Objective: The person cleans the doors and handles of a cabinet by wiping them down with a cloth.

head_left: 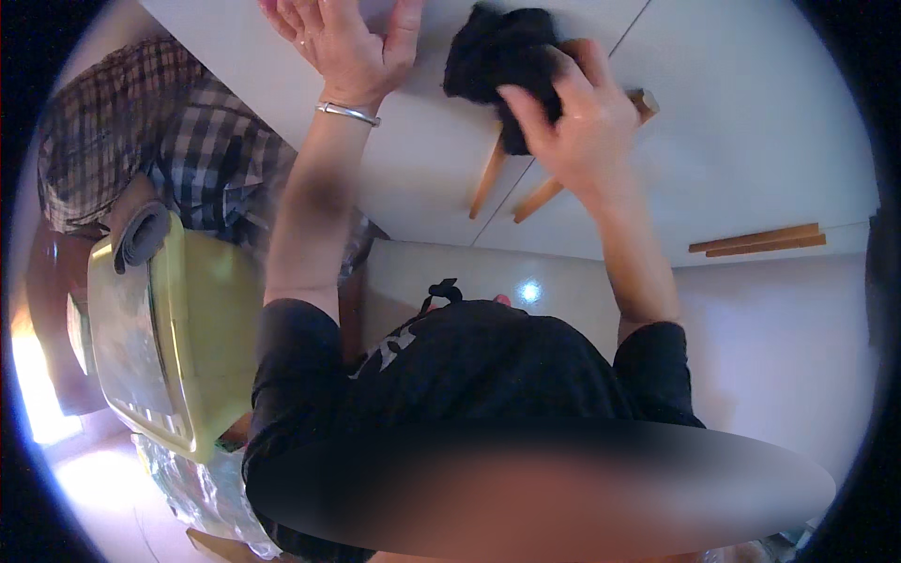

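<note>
My left hand is spread against a white cabinet door at the top of the view, its fingers apart and partly cut off by the upper edge. A silver bangle circles that wrist. My right hand grips a bunched black cloth between thumb and fingers, and the cloth lies against the cabinet front. Below the cloth, two wooden handles flank the gap between the doors. Part of one handle is covered by the cloth and hand.
To the left stands a yellow-green plastic bin with a rolled grey mat on it. Checked fabric is heaped behind. Clear plastic wrapping lies at lower left. More wooden handles show at right, and pale floor lies below the cabinet.
</note>
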Demonstrator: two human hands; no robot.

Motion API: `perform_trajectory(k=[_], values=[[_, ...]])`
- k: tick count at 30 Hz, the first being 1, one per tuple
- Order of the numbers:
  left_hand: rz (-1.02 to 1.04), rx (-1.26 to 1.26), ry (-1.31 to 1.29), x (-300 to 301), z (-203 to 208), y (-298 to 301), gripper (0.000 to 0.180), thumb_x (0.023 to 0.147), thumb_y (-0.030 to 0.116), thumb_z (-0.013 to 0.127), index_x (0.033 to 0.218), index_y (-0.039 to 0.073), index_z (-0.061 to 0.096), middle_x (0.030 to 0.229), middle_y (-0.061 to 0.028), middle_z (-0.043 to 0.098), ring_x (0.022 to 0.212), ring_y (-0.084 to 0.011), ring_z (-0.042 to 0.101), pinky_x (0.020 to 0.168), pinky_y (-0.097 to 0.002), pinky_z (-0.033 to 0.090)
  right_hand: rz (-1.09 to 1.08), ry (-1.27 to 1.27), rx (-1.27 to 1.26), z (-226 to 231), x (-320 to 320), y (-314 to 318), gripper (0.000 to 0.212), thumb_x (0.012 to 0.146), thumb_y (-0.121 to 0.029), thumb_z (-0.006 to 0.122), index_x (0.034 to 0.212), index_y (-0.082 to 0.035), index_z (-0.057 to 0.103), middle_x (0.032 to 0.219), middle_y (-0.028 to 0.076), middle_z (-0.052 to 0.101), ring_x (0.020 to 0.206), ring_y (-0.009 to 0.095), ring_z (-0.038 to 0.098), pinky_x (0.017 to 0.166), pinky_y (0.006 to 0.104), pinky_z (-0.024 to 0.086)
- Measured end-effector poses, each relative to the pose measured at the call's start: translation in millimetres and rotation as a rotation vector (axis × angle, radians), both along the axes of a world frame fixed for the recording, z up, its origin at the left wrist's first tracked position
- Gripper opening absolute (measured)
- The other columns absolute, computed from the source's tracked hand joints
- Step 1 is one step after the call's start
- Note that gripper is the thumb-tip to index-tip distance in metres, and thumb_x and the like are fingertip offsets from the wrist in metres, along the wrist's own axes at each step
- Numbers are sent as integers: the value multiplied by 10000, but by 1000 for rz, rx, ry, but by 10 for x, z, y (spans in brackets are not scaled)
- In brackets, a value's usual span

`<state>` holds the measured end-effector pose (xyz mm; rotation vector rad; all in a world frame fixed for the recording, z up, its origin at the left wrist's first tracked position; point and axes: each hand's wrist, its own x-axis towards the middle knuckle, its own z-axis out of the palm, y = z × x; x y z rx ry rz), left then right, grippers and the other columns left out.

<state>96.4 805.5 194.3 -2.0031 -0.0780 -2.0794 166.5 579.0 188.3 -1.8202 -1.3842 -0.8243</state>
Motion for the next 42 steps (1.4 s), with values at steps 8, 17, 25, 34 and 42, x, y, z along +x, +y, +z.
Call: perform_trajectory(k=[8, 17, 25, 34, 42], values=[[5, 19, 9, -74, 51, -10, 402, 837, 350, 536, 1127, 73, 513, 1374, -201, 392, 1318, -376, 293, 1085, -480, 143, 19, -66, 97, 0, 51, -13, 273, 665, -103, 741, 890, -15, 615, 833, 96, 581, 655, 258, 605, 565, 325, 488], [-2, 57, 16, -38, -25, 0, 403, 830, 346, 518, 1125, 71, 510, 1371, -200, 396, 1313, -376, 304, 1084, -487, 144, 164, 21, 87, -25, -8, -413, 282, 688, -179, 730, 901, -57, 591, 840, 99, 569, 696, 290, 609, 561, 372, 492], [-120, 64, 26, -52, 48, -80, 407, 720, 247, 657, 1077, 92, 536, 1305, -144, 447, 1224, -380, 365, 1023, -458, 228, -5, 19, 5, -27, -5, -63, 383, 595, -78, 701, 971, -78, 628, 845, 68, 559, 680, 265, 594, 575, 345, 487], [-119, 60, 7, -134, 17, -49, 385, 721, 250, 673, 1049, 82, 562, 1280, -147, 462, 1219, -378, 366, 1009, -475, 250, -161, 19, 177, 153, 249, -710, 327, 694, -208, 724, 977, -86, 616, 846, 95, 560, 729, 291, 608, 609, 379, 495], [-176, 66, 5, -24, 13, -64, 374, 709, 211, 679, 1040, 74, 571, 1278, -147, 469, 1213, -376, 378, 1019, -481, 250, -219, -174, -33, -26, 623, -696, 298, 727, -198, 725, 955, -64, 587, 876, 94, 594, 648, 306, 589, 526, 352, 477]])
